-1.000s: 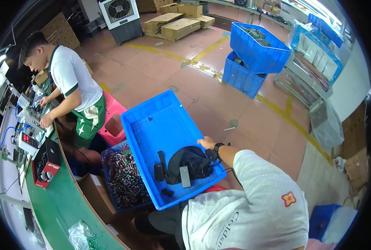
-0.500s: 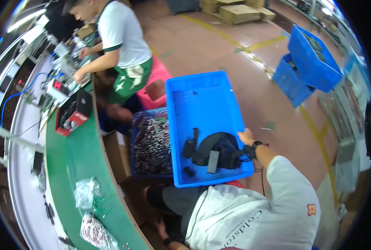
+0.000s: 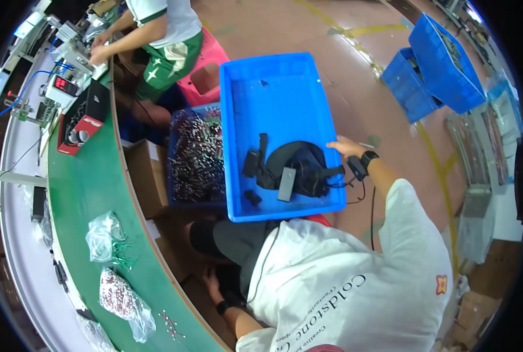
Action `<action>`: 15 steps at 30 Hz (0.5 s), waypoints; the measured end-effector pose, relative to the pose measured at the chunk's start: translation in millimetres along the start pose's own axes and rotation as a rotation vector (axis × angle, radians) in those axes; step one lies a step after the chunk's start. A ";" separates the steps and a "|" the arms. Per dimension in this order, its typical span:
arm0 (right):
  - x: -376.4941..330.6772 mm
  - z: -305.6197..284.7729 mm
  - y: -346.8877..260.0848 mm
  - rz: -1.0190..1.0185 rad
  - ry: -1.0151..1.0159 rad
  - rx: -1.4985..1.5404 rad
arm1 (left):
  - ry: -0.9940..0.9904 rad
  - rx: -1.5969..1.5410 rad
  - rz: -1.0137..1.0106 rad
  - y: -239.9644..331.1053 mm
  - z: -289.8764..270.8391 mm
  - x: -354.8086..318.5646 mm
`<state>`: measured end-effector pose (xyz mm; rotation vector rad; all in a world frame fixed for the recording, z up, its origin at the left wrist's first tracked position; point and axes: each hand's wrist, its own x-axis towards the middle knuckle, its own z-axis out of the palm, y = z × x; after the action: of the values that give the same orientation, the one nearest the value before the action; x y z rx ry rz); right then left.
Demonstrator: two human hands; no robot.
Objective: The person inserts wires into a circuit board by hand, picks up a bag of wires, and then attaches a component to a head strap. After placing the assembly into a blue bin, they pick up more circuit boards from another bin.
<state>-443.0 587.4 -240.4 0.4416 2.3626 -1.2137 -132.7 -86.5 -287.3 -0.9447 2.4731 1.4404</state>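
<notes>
A blue plastic tub (image 3: pixel 273 111) sits before me, right of the bench. In it lie a black cap-like strapped bundle (image 3: pixel 308 161), a grey rectangular block (image 3: pixel 286 184) and small black pieces. My right hand (image 3: pixel 344 146) is closed over the tub's right rim; a black box with cables (image 3: pixel 357 168) hangs by that wrist. Low between the bench and my lap, my left hand (image 3: pixel 212 284) reaches down beside a dark gap. Its fingers are in shadow, so their grip is unclear.
The green bench (image 3: pixel 73 193) carries plastic bags (image 3: pixel 117 296) of small parts and a red-black box (image 3: pixel 82 126). A crate of small parts (image 3: pixel 197 152) and a cardboard box (image 3: pixel 147 176) stand beside it. A co-worker (image 3: pixel 161 47) works ahead. Blue crates (image 3: pixel 443 64) are stacked at right.
The whole view has shifted, so the tub, bench and co-worker appear higher and farther left. More of my left forearm shows. My right hand stays at the tub's rim.
</notes>
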 end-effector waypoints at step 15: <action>-54.5 89.1 -78.6 -0.177 -0.299 -0.755 | 0.116 -0.118 -0.109 -35.3 -3.2 -11.8</action>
<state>-412.2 465.6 -204.4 -0.1883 2.3981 -0.3389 -102.5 -96.1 -307.0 -1.1990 2.3942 1.5509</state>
